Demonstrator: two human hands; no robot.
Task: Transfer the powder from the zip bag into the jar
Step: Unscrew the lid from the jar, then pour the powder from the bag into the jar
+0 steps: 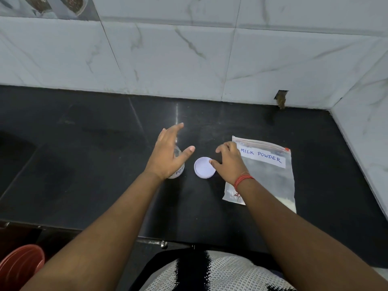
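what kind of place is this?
Most likely a home kitchen: a black stone counter set against a marble-look tiled wall, with a zip bag labelled MILK POWDER, a clear jar and its white lid.

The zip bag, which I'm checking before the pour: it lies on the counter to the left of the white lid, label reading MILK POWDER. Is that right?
Not quite. The head view shows the zip bag lying on the counter to the right of the white lid, not the left. Its label does read MILK POWDER.
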